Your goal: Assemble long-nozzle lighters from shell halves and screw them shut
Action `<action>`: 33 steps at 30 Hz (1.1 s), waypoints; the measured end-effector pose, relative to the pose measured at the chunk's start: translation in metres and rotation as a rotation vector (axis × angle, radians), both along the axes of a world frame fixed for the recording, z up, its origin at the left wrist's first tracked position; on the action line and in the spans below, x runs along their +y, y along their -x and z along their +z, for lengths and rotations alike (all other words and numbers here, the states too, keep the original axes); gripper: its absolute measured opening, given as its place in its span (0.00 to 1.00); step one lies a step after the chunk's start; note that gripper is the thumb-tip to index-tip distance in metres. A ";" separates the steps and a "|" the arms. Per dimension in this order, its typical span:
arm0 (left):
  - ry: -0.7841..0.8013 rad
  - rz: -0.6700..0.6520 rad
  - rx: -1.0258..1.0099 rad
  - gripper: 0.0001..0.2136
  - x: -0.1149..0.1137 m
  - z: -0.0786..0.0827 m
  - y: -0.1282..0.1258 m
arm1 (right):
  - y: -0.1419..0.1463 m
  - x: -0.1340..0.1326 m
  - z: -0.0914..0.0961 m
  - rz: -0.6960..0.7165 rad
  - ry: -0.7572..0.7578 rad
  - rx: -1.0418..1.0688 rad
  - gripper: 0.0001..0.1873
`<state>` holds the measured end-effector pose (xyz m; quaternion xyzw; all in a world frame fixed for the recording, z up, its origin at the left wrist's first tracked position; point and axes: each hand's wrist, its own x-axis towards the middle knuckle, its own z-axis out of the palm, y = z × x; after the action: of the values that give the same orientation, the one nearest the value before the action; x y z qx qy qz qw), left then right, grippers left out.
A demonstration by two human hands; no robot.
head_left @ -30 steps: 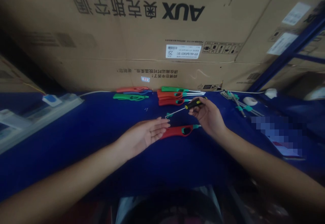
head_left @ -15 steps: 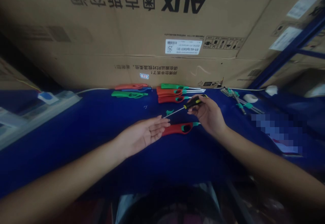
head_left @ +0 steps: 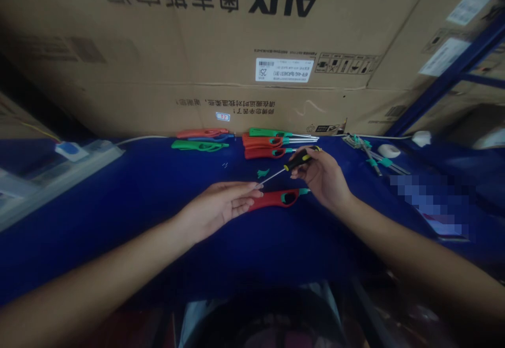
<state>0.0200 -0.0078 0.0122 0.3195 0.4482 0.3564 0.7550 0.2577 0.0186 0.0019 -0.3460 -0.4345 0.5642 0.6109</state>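
Observation:
My right hand [head_left: 321, 177] grips the black and yellow handle of a screwdriver [head_left: 292, 165] whose thin shaft slants down to the left, its tip close to my left fingertips. My left hand [head_left: 219, 206] lies with its fingers stretched out over the left end of a red lighter [head_left: 276, 199] with a green trigger, which rests on the blue cloth. A small green plastic piece [head_left: 262, 172] lies just behind the screwdriver shaft.
Red, green and blue lighters [head_left: 268, 145] lie in rows at the back of the blue table [head_left: 138, 195], against big cardboard boxes [head_left: 236, 48]. Metal rods with green parts [head_left: 373, 156] and a tape roll [head_left: 389, 150] lie at the right. A white tray [head_left: 55, 171] stands left.
The small green piece, near the screwdriver tip a second ago, now lies on the cloth. My left hand has turned palm down over the red lighter's end. The screwdriver tip has lowered a little.

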 end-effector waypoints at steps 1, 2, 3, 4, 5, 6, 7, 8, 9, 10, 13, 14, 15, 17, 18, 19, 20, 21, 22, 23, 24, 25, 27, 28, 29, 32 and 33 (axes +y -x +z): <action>-0.036 -0.011 0.017 0.03 0.000 -0.001 0.001 | 0.000 0.000 0.000 -0.001 0.002 0.000 0.10; -0.076 -0.021 0.037 0.04 0.000 -0.001 0.001 | 0.000 0.000 0.000 -0.003 0.003 -0.001 0.10; -0.119 -0.028 0.058 0.06 0.000 -0.002 0.002 | -0.001 0.000 0.001 -0.010 0.002 -0.003 0.11; -0.169 -0.035 0.087 0.07 0.000 -0.003 0.002 | -0.001 0.000 0.002 -0.024 -0.003 -0.007 0.11; -0.230 -0.041 0.128 0.08 0.000 -0.004 0.003 | -0.001 0.000 0.003 -0.044 -0.009 -0.010 0.11; -0.303 -0.049 0.181 0.09 0.000 -0.004 0.004 | -0.002 0.000 0.005 -0.068 -0.016 -0.013 0.11; -0.386 -0.057 0.241 0.09 0.000 -0.005 0.004 | -0.002 0.000 0.007 -0.091 -0.023 -0.015 0.11; -0.469 -0.064 0.302 0.09 0.000 -0.005 0.004 | -0.002 0.000 0.008 -0.112 -0.029 -0.016 0.12; -0.547 -0.074 0.358 0.08 -0.001 -0.005 0.004 | -0.002 -0.001 0.010 -0.126 -0.036 -0.020 0.12; -0.614 -0.085 0.404 0.08 -0.002 -0.005 0.004 | -0.001 -0.002 0.012 -0.131 -0.043 -0.026 0.13; -0.765 -0.114 0.496 0.06 -0.007 -0.002 0.002 | 0.001 -0.007 0.015 -0.127 -0.074 -0.053 0.14; -0.805 -0.124 0.522 0.05 -0.009 -0.001 0.002 | 0.002 -0.008 0.016 -0.126 -0.084 -0.063 0.13; -0.840 -0.132 0.545 0.04 -0.010 0.000 0.001 | 0.003 -0.009 0.016 -0.127 -0.092 -0.071 0.13; -0.886 -0.140 0.576 0.03 -0.012 0.001 0.001 | 0.004 -0.011 0.017 -0.130 -0.101 -0.086 0.11; -0.897 -0.143 0.582 0.03 -0.012 0.002 0.001 | 0.004 -0.011 0.017 -0.133 -0.102 -0.092 0.11; -0.904 -0.141 0.582 0.03 -0.012 0.002 0.001 | 0.004 -0.011 0.017 -0.135 -0.106 -0.096 0.11; -0.909 -0.135 0.579 0.03 -0.012 0.002 0.001 | 0.004 -0.011 0.017 -0.137 -0.110 -0.098 0.10; -0.912 -0.131 0.576 0.03 -0.012 0.002 0.001 | 0.003 -0.010 0.017 -0.139 -0.115 -0.100 0.10; -0.912 -0.131 0.573 0.03 -0.012 0.002 0.002 | 0.003 -0.010 0.017 -0.142 -0.118 -0.100 0.10; -0.911 -0.130 0.570 0.03 -0.012 0.002 0.002 | 0.003 -0.010 0.017 -0.147 -0.121 -0.098 0.10; -0.909 -0.131 0.568 0.03 -0.012 0.002 0.001 | 0.003 -0.010 0.017 -0.150 -0.120 -0.096 0.10; -0.906 -0.133 0.566 0.03 -0.012 0.001 0.001 | 0.002 -0.010 0.017 -0.152 -0.117 -0.096 0.10; -0.902 -0.135 0.557 0.03 -0.012 0.001 0.001 | 0.003 -0.010 0.017 -0.152 -0.112 -0.096 0.10; -0.903 -0.135 0.556 0.03 -0.012 0.001 0.001 | 0.003 -0.010 0.017 -0.152 -0.111 -0.097 0.10; -0.906 -0.135 0.557 0.03 -0.012 0.001 0.001 | 0.003 -0.010 0.017 -0.153 -0.112 -0.097 0.11; -0.912 -0.126 0.576 0.03 -0.012 0.000 0.001 | 0.003 -0.011 0.017 -0.167 -0.139 -0.094 0.12; -0.910 -0.127 0.585 0.03 -0.012 -0.001 0.001 | 0.003 -0.011 0.017 -0.176 -0.153 -0.098 0.12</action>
<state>0.0188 -0.0193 0.0113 0.7264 0.4196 0.3644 0.4043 0.2544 0.0074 0.0192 -0.3623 -0.4734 0.4560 0.6608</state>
